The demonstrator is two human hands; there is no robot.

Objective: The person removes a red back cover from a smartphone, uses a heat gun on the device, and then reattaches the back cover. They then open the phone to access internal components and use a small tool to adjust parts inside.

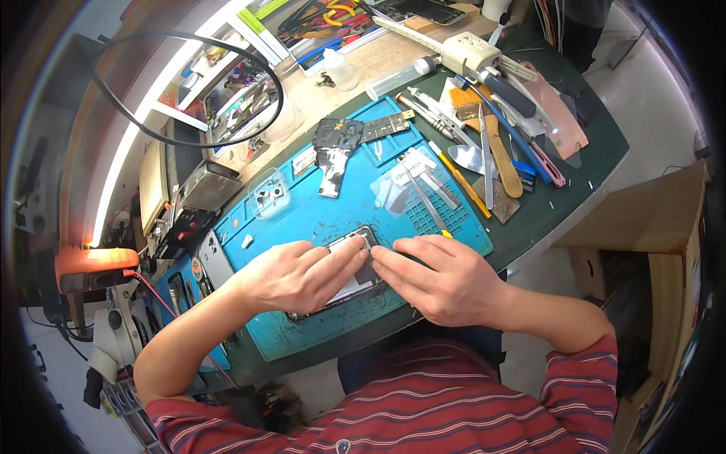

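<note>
An opened phone (355, 287) with a dark frame and a pale inner area lies on the blue work mat (295, 340), partly covered by my hands. My left hand (310, 276) reaches across it, fingers pressed together, their tips at the phone's far right corner. From the other side my right hand (439, 276) meets it there, its fingers closed in a pinch. Between the fingertips, whatever they hold is too small to make out. Just beyond my right hand lie metal tweezers (427, 200) with a yellow end.
A black phone part with a board strip (338, 144) lies farther back, right of a clear tray (269, 194) of small parts. Brushes (499, 151), a yellow-handled tool (460, 180) and a caliper (469, 53) crowd the right. An orange lamp (98, 261) stands left; a black cable loop (281, 98) hangs above.
</note>
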